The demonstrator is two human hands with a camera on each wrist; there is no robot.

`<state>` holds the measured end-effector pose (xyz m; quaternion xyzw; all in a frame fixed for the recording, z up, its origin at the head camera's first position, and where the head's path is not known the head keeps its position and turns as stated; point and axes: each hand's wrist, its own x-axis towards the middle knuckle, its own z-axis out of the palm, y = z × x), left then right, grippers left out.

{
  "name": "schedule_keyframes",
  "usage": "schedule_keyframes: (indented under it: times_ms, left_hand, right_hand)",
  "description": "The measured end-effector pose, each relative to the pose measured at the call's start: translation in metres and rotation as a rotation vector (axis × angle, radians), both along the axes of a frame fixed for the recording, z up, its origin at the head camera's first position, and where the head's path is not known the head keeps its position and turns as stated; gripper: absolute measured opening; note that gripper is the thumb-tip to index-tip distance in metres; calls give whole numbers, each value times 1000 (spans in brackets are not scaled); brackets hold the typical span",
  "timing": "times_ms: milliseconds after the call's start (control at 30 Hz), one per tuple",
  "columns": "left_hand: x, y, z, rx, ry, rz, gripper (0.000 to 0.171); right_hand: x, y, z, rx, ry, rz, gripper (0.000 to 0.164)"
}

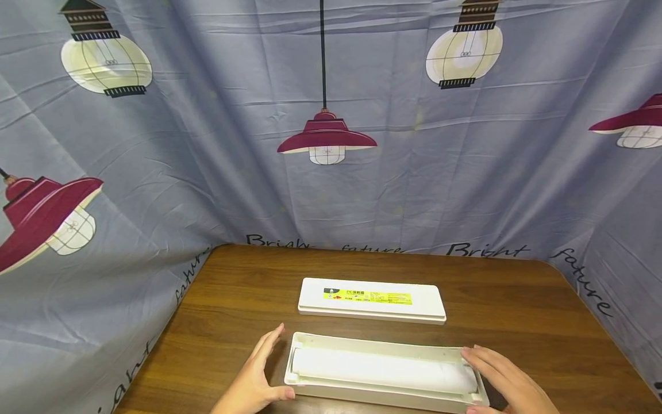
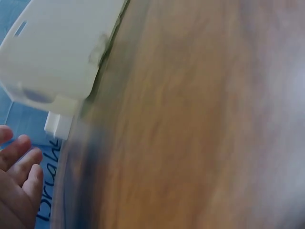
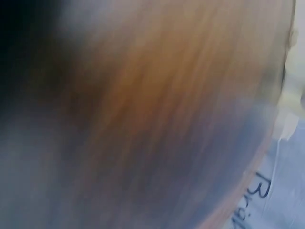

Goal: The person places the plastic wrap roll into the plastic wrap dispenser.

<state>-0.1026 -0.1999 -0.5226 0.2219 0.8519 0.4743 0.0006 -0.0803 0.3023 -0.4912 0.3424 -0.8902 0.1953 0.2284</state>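
A long white box [image 1: 393,398] without its lid sits near the table's front, and a white roll of cling film [image 1: 383,370] lies inside it. At the box's left end is my left hand [image 1: 254,376], fingers spread apart from the wall and thumb by the front corner. The left wrist view has the fingers of this hand at its left edge, beside the box. My right hand [image 1: 509,382] is at the right end, with straight fingertips on the back corner of the rim and the thumb low at the front.
Behind the box lies its white lid [image 1: 310,296] with a yellow label [image 1: 367,296]. The brown wooden table [image 1: 248,282] has a grey-blue curtain [image 1: 351,201] printed with lamps along its back and sides. Much of the right wrist view is blurred.
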Motion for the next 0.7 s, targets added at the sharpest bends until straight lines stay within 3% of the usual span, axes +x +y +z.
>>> schedule_keyframes:
  times_ms: [167, 433, 567, 700]
  left_hand:
    - [0, -7, 3, -27, 12, 48, 109]
    - [-2, -23, 4, 107, 25, 34, 93]
    - [-7, -30, 5, 100, 14, 62, 94]
    - [-15, -31, 6, 115, -15, 67, 92]
  right_hand:
    - [-2, 16, -2, -55, -23, -34, 95]
    - [-9, 34, -4, -85, -80, -140, 93]
    - [-16, 40, -4, -81, -144, -187, 87]
    - [-24, 42, 0, -73, -252, -291, 81]
